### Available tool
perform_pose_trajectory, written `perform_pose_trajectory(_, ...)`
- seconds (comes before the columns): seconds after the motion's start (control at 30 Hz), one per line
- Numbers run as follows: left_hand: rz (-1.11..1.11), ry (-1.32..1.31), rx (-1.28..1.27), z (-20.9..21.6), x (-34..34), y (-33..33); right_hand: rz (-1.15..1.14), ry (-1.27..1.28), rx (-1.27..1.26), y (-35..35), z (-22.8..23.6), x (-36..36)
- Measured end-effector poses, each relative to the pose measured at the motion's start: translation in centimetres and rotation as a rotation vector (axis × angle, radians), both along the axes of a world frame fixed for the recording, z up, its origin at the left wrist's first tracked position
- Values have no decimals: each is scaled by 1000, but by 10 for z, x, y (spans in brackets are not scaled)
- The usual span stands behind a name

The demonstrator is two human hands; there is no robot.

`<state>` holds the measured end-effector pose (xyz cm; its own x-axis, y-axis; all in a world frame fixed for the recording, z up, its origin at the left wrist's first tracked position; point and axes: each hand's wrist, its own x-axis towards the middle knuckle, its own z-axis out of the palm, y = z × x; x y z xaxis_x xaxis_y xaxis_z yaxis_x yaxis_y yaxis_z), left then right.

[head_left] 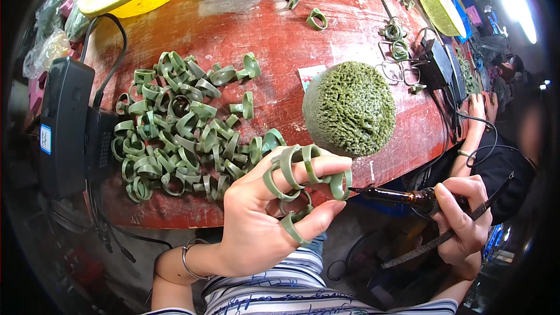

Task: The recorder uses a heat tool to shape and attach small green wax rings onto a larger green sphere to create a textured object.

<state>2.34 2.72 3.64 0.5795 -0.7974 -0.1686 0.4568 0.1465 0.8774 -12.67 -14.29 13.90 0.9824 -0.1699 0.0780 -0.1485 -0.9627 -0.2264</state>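
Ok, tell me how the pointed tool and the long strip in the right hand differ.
The pointed tool is glossy brown; the long strip is dull dark grey. The pointed tool's tip is at a green ring; the long strip's lower end sits clear of it. Both are held in the right hand.

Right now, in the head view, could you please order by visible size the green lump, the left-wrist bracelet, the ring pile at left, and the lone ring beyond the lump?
1. Ring pile
2. Green lump
3. Bracelet
4. Lone ring
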Motion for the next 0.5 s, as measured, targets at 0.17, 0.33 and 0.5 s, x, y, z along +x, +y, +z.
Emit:
perform_pose_trajectory(0.17,-15,6,20,0,1,1,-1,11,-6,1,1,-1)
perform_pose_trajectory(0.33,-7,-2,-8,-4,-1,1,3,17,-12,2,1,0)
perform_pose_trajectory(0.5,1,-26,-22,-6,-2,1,2,28,-18,2,1,0)
